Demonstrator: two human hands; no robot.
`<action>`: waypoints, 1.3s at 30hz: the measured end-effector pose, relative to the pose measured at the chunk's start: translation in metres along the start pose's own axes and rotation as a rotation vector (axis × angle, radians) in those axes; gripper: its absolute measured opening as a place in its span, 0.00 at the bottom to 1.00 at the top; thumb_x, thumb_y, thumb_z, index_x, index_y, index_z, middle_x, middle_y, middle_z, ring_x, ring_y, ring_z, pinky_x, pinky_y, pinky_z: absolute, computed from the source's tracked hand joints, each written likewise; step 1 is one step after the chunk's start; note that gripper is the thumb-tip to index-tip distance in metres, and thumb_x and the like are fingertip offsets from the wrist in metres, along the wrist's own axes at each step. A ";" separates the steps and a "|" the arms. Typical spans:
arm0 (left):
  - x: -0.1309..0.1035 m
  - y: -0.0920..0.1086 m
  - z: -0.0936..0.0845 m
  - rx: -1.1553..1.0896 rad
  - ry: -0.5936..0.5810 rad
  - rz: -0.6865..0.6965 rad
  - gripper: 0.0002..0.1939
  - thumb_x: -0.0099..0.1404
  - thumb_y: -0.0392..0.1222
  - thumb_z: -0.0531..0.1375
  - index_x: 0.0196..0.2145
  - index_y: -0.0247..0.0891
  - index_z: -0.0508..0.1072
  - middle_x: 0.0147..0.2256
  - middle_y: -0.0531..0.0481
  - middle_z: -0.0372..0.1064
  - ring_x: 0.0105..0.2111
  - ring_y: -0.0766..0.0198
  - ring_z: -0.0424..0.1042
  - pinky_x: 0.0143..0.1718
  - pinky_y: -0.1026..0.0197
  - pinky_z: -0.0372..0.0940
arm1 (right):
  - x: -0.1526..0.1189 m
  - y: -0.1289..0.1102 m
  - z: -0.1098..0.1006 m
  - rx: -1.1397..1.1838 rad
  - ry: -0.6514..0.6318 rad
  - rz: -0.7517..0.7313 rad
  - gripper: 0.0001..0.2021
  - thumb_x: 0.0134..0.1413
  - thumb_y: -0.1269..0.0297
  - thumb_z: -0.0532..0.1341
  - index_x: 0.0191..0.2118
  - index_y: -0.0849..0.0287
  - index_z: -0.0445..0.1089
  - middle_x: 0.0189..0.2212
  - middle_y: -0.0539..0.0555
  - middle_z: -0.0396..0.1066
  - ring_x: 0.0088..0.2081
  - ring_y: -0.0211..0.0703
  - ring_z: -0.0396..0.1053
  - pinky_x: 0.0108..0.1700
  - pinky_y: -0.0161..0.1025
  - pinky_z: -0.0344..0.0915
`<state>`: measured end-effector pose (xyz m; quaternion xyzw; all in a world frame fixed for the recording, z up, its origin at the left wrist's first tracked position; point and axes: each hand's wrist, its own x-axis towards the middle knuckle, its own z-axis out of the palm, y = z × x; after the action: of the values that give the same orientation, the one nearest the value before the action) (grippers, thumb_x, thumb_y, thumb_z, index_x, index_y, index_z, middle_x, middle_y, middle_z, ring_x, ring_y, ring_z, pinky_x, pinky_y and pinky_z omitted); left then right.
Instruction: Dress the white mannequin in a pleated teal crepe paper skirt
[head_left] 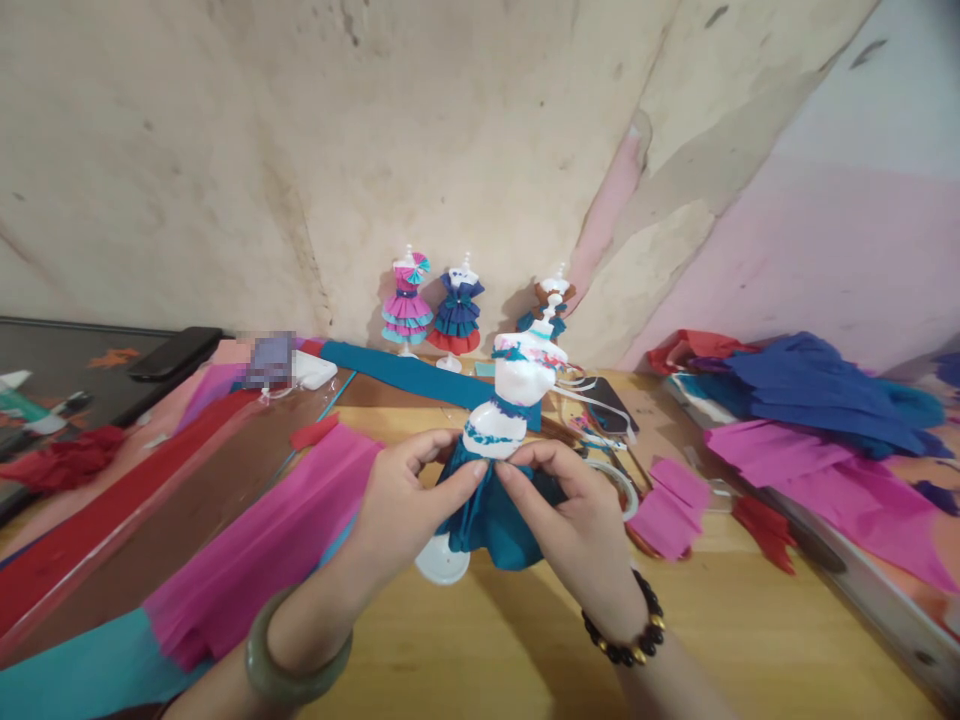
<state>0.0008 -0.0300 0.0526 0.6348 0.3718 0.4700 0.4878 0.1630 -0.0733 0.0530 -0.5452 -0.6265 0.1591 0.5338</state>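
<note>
Both hands pinch a teal paper skirt (pixel 491 515) at the waist of a small white mannequin (pixel 517 395) standing mid-table: left hand (pixel 397 505) and right hand (pixel 574 515) closed on it. Fitting seems underway; securing the waist needs a steady hold. The fingers likely hide any fastening.

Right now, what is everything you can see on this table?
Mini mannequin: one, white, centre, held.
Crepe skirt: one, teal, around its waist.
Dressed mannequins: three, pink, blue and brown outfits, by the wall.
Pink crepe sheet: one, left of centre.
Red crepe strip: one, far left.
Crepe pile: blue, magenta and red, right.
Phone: one, black, back left.
Tape roll: one, white, behind right hand.
Left hand: green bangle, pinching skirt.
Right hand: bead bracelet, pinching skirt.
</note>
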 end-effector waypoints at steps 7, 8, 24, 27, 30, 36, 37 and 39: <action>0.002 0.002 0.000 -0.189 -0.088 -0.073 0.11 0.62 0.46 0.63 0.40 0.38 0.79 0.39 0.48 0.79 0.39 0.59 0.75 0.42 0.61 0.69 | 0.000 0.000 -0.001 -0.005 0.031 -0.008 0.04 0.56 0.64 0.63 0.32 0.56 0.69 0.27 0.48 0.74 0.30 0.38 0.71 0.34 0.34 0.67; 0.002 0.002 0.000 -0.205 -0.092 -0.087 0.12 0.61 0.46 0.64 0.40 0.38 0.79 0.39 0.48 0.79 0.39 0.59 0.75 0.42 0.61 0.69 | -0.001 0.000 -0.001 -0.004 0.029 -0.009 0.04 0.56 0.64 0.63 0.32 0.56 0.69 0.28 0.48 0.74 0.30 0.38 0.71 0.34 0.34 0.67; 0.002 0.005 0.003 -0.218 -0.068 -0.136 0.13 0.55 0.42 0.68 0.37 0.36 0.77 0.38 0.46 0.79 0.39 0.59 0.76 0.43 0.59 0.69 | -0.001 -0.003 0.000 -0.004 0.018 -0.019 0.04 0.56 0.64 0.62 0.32 0.56 0.68 0.27 0.49 0.74 0.30 0.39 0.72 0.34 0.35 0.67; 0.003 0.004 0.003 -0.223 -0.042 -0.156 0.13 0.53 0.42 0.69 0.36 0.36 0.77 0.37 0.46 0.79 0.39 0.58 0.76 0.43 0.59 0.69 | 0.000 -0.004 0.001 -0.011 0.013 -0.050 0.03 0.56 0.65 0.62 0.31 0.56 0.68 0.27 0.49 0.74 0.29 0.39 0.72 0.34 0.36 0.68; 0.004 0.004 0.002 -0.240 -0.047 -0.186 0.14 0.53 0.43 0.69 0.37 0.36 0.78 0.38 0.45 0.79 0.39 0.57 0.76 0.44 0.58 0.69 | 0.001 -0.004 0.001 0.016 -0.024 -0.048 0.02 0.56 0.65 0.62 0.33 0.56 0.68 0.28 0.50 0.74 0.31 0.41 0.73 0.36 0.37 0.69; 0.008 0.004 0.000 -0.262 0.012 -0.291 0.16 0.49 0.46 0.70 0.35 0.36 0.79 0.36 0.45 0.80 0.35 0.56 0.77 0.38 0.57 0.71 | 0.002 -0.001 -0.007 0.028 -0.159 0.042 0.10 0.58 0.60 0.62 0.43 0.55 0.65 0.36 0.53 0.77 0.39 0.45 0.76 0.41 0.41 0.72; 0.008 0.004 0.000 -0.265 0.025 -0.304 0.15 0.49 0.47 0.70 0.34 0.36 0.80 0.35 0.45 0.80 0.34 0.56 0.77 0.36 0.58 0.71 | 0.002 -0.001 -0.008 -0.023 -0.173 0.045 0.11 0.59 0.58 0.61 0.45 0.55 0.64 0.37 0.54 0.77 0.39 0.46 0.76 0.41 0.42 0.72; 0.010 0.004 0.000 -0.269 0.055 -0.327 0.15 0.49 0.47 0.70 0.34 0.37 0.80 0.34 0.46 0.80 0.32 0.58 0.77 0.34 0.59 0.70 | 0.001 0.000 -0.011 -0.134 -0.173 0.004 0.15 0.60 0.56 0.60 0.49 0.55 0.63 0.39 0.57 0.76 0.42 0.49 0.76 0.43 0.46 0.72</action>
<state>0.0031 -0.0219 0.0582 0.4821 0.4172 0.4470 0.6275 0.1723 -0.0763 0.0578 -0.5652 -0.6785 0.1641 0.4397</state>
